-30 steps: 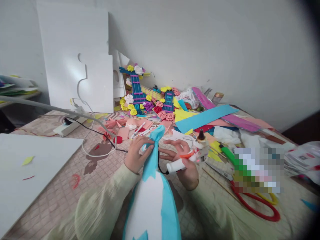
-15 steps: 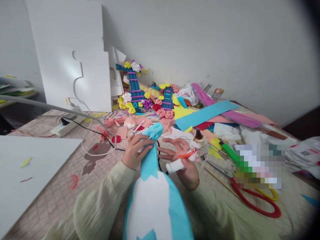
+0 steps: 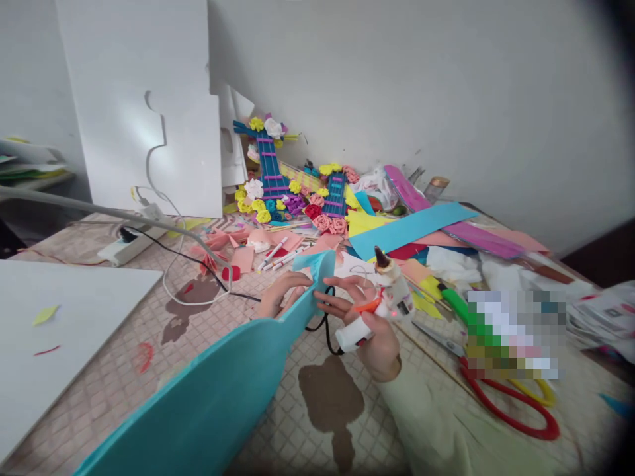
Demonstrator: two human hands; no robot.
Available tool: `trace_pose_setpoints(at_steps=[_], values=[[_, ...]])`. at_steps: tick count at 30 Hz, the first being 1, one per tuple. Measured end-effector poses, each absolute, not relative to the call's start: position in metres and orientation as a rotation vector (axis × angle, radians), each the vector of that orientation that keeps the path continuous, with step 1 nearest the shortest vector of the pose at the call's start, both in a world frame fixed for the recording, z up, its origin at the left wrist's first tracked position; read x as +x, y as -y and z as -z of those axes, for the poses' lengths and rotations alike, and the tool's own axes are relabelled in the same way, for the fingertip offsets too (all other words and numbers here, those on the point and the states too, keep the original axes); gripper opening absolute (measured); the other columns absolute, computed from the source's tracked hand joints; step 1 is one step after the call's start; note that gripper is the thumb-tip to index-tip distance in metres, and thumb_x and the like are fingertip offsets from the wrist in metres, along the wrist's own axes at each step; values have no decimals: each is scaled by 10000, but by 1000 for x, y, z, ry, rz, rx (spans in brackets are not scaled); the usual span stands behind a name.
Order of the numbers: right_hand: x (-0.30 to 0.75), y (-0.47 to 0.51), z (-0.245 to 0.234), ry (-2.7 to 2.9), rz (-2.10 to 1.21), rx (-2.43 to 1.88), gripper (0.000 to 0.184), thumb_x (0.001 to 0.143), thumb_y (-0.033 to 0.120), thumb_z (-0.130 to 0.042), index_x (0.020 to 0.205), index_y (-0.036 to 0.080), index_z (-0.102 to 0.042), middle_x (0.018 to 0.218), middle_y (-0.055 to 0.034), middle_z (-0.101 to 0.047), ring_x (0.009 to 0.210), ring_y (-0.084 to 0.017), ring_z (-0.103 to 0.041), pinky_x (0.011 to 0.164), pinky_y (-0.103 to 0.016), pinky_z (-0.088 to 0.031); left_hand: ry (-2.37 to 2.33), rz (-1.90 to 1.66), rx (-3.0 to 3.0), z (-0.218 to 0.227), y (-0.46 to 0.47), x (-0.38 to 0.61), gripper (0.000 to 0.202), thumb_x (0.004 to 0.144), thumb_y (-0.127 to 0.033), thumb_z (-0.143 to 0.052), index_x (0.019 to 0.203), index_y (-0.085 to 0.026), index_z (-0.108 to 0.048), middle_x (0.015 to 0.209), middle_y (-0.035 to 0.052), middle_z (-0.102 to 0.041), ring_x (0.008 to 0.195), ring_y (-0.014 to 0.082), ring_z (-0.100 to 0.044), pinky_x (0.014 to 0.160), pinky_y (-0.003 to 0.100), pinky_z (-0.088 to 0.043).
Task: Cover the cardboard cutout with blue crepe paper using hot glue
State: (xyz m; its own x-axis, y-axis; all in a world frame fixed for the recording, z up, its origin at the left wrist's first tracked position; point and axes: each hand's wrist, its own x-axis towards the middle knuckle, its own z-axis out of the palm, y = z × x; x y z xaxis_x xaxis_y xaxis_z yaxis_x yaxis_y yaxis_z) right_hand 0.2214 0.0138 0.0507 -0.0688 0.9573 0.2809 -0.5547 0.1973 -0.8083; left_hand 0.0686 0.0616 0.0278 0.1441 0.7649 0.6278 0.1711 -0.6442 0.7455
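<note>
A blue paper-covered guitar-shaped piece (image 3: 208, 390) stretches from the lower left up to its narrow neck at the middle, its broad blue side facing me. My left hand (image 3: 282, 291) is closed around that neck from the far left side, partly hidden behind it. In my right hand (image 3: 380, 337) is a white hot glue gun (image 3: 397, 291) with a dark nozzle pointing up and an orange trigger. The outstretched fingertips of that hand reach to the neck and seem to touch it. A black cord (image 3: 327, 330) hangs below the glue gun.
Two flower-trimmed blue guitar shapes (image 3: 272, 165) lean at the back. Blue paper strips (image 3: 411, 228), pink scraps, and markers (image 3: 282, 258) litter the table. Red-handled scissors (image 3: 510, 410) lie to the right. A power strip (image 3: 131, 244), white cable and white board (image 3: 64, 317) occupy the left.
The guitar-shaped piece has turned, from its white-centred face upright before me to a blue side slanting to the lower left. My left hand now sits behind the neck.
</note>
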Motion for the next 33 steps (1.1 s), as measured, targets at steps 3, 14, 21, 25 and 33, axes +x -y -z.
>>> trace_pose_setpoints(at_steps=[3, 14, 21, 25, 33], values=[[223, -14, -53, 960, -1340, -533, 330, 660, 370, -570, 958, 237, -523, 1060, -85, -626, 880, -286, -640, 838, -504, -448, -811, -1455, 1952, -34, -56, 68, 236, 875, -331, -441, 911, -172, -612, 910, 87, -633, 875, 189, -588, 823, 337, -456], [229, -17, -56, 934, -1414, -483, 375, 646, 366, -581, 989, 246, -488, 1121, -79, -591, 858, -284, -648, 798, -504, -479, -1057, -1385, 1567, -48, -28, 84, 199, 809, -315, -498, 930, -174, -568, 937, 63, -609, 928, 201, -565, 795, 312, -455], [238, -16, -58, 977, -1458, -494, 365, 691, 361, -552, 1020, 223, -477, 1158, -108, -571, 897, -285, -643, 783, -492, -493, -1096, -1506, 1264, -40, -20, 103, 221, 740, -330, -567, 898, -181, -527, 930, 52, -590, 920, 198, -566, 758, 299, -472], [244, -14, -50, 909, -1505, -487, 320, 711, 347, -528, 1001, 234, -457, 1122, -88, -596, 895, -271, -646, 812, -488, -482, -1126, -1438, 1513, -42, -17, 101, 224, 781, -307, -535, 969, -192, -577, 1009, 64, -559, 985, 206, -531, 805, 320, -450], [241, -14, -57, 954, -1487, -503, 364, 689, 353, -548, 1019, 231, -452, 1103, -84, -611, 894, -271, -648, 842, -498, -469, -1269, -1484, 1882, -47, -23, 90, 202, 793, -309, -519, 902, -208, -657, 1060, 70, -501, 1098, 257, -464, 973, 409, -343]])
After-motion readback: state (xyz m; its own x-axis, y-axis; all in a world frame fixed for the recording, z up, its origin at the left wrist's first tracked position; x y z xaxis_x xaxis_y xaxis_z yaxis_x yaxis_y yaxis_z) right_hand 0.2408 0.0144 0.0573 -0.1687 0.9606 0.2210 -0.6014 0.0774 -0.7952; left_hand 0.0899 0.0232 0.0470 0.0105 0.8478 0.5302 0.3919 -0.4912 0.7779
